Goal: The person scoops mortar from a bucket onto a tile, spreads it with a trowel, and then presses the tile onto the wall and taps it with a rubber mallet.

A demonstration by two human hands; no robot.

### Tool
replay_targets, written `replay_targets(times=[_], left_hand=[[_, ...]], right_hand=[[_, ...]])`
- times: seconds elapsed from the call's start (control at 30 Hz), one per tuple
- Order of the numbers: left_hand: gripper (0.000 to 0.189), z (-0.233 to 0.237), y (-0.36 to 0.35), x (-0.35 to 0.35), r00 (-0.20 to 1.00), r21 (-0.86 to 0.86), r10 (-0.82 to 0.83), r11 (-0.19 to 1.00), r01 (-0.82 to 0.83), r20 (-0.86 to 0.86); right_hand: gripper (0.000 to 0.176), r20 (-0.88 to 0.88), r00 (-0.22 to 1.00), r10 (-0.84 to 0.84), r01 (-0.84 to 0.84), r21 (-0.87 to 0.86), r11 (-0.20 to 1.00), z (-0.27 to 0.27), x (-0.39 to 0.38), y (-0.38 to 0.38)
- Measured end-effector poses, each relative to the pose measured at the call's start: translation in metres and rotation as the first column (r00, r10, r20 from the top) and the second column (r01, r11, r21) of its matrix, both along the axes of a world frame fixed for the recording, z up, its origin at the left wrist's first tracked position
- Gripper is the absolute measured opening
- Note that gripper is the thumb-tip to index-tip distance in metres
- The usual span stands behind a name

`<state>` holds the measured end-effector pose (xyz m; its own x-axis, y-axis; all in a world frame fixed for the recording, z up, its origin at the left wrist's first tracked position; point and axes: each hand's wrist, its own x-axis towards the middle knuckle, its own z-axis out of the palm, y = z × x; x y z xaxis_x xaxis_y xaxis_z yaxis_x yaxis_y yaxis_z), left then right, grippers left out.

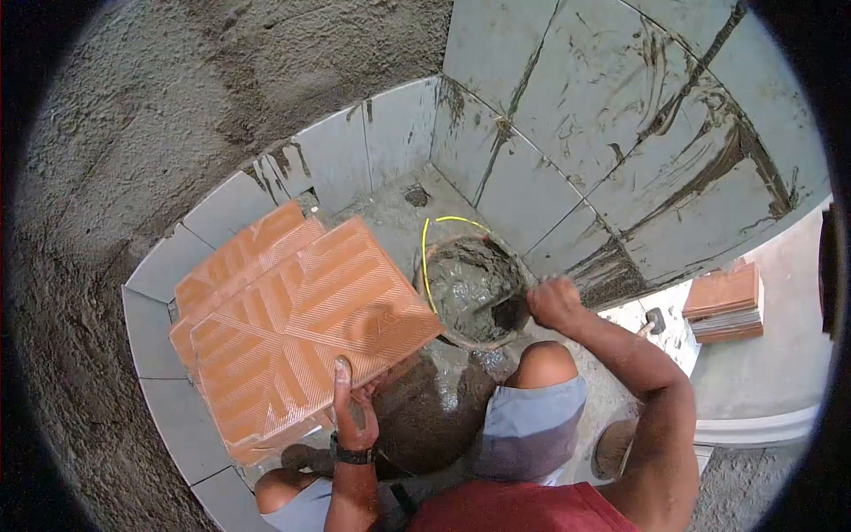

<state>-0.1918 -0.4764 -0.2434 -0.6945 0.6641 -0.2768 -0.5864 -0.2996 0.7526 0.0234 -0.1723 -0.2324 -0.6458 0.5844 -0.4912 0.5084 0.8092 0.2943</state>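
Note:
A pan of wet grey mortar (465,288) sits on the floor near the tiled corner. At its right rim my right hand (554,302) is closed round a tool handle; the tool's far end reaches into the mortar. My left hand (356,412) grips the near edge of a tile (310,328), thumb on top and fingers mostly hidden beneath. The tile lies tilted with its ribbed orange back facing up. More orange tiles (244,253) show behind and under it, at the left.
Pale wall tiles (532,186) smeared with mortar rise at the right and back. Rough plaster (160,115) covers the wall above the left tiles. A hammer (654,320) lies near a stack of tiles (722,301) at the right. My knees flank a dark rounded shape (434,417).

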Motion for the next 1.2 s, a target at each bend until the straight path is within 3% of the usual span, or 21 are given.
replay_targets(times=[0.03, 0.1, 0.13, 0.2, 0.27, 0.33, 0.47, 0.53, 0.63, 0.67, 0.77, 0.83, 1.0, 1.1, 1.17, 1.2], left_hand=[[0.054, 0.001, -0.001, 0.001, 1.000, -0.017, 0.000, 1.000, 0.000, -0.012], [0.054, 0.014, 0.005, 0.004, 1.000, -0.004, 0.018, 1.000, -0.018, -0.017], [0.055, 0.019, 0.008, 0.005, 0.999, 0.017, 0.034, 0.999, -0.034, -0.028], [0.055, 0.019, 0.009, 0.006, 0.998, 0.032, 0.040, 0.999, -0.039, -0.040], [0.055, 0.017, 0.007, 0.006, 0.997, 0.048, 0.051, 0.998, -0.048, -0.059], [0.054, 0.010, 0.002, 0.005, 0.994, -0.042, 0.087, 0.995, -0.090, -0.064], [0.054, 0.004, 0.002, 0.003, 0.996, -0.021, 0.080, 0.997, -0.081, -0.041], [0.054, 0.004, 0.008, 0.005, 0.989, -0.017, 0.132, 0.991, -0.131, 0.074], [0.053, 0.001, 0.002, 0.001, 0.996, 0.002, 0.080, 0.997, -0.080, 0.041], [0.053, 0.001, 0.002, 0.003, 0.996, 0.008, 0.077, 0.997, -0.078, 0.045], [0.052, 0.010, 0.005, 0.003, 0.991, -0.014, 0.132, 0.991, -0.132, 0.007], [0.039, 0.013, 0.008, 0.007, 0.979, 0.006, 0.188, 0.982, -0.189, 0.079], [0.049, -0.007, 0.001, 0.006, 0.990, -0.035, 0.123, 0.992, -0.121, 0.073], [0.048, -0.003, 0.004, 0.007, 0.985, -0.028, 0.141, 0.990, -0.139, 0.103], [0.047, 0.007, 0.007, 0.007, 0.980, -0.028, 0.154, 0.988, -0.152, 0.129], [0.046, 0.017, 0.010, 0.006, 0.987, -0.010, 0.132, 0.991, -0.132, 0.094]], right_hand=[[0.022, 0.006, 1.000, 0.004, -0.004, -0.008, 1.000, 0.005, 0.001, 0.004], [0.022, -0.244, 0.956, 0.162, -0.088, 0.287, 0.954, 0.011, 0.006, 0.016], [0.022, -0.246, 0.956, 0.162, -0.088, 0.286, 0.954, 0.013, 0.000, 0.023], [0.021, -0.174, 0.984, 0.048, -0.019, 0.169, 0.985, 0.018, -0.016, 0.036], [0.020, -0.214, 0.977, -0.001, 0.029, 0.129, 0.991, 0.003, -0.033, 0.042], [0.019, -0.250, 0.967, -0.044, 0.067, 0.083, 0.994, -0.025, -0.054, 0.045], [0.019, -0.238, 0.966, 0.101, -0.096, 0.032, 0.995, -0.055, -0.069, 0.038], [0.018, -0.274, 0.948, 0.160, -0.159, 0.027, 0.987, -0.062, -0.060, 0.031], [0.018, -0.171, 0.955, 0.244, -0.255, -0.046, 0.966, -0.044, -0.055, 0.015], [0.017, -0.112, 0.966, 0.235, -0.248, -0.129, 0.960, -0.030, -0.054, 0.004], [0.015, -0.120, 0.971, 0.206, -0.223, -0.143, 0.964, -0.020, -0.036, -0.006], [0.016, -0.077, 0.988, 0.132, -0.141, -0.116, 0.983, 0.008, -0.023, -0.008], [0.015, 0.021, 0.998, 0.061, -0.061, 0.019, 0.998, 0.067, 0.002, 0.007], [0.017, 0.111, 0.993, 0.047, -0.044, -0.025, 0.999, 0.067, 0.011, 0.029], [0.017, 0.052, 0.998, -0.029, 0.030, -0.037, 0.999, 0.055, 0.003, 0.032], [0.019, 0.077, 0.992, -0.101, 0.114, -0.192, 0.975, 0.032, 0.003, 0.041]])
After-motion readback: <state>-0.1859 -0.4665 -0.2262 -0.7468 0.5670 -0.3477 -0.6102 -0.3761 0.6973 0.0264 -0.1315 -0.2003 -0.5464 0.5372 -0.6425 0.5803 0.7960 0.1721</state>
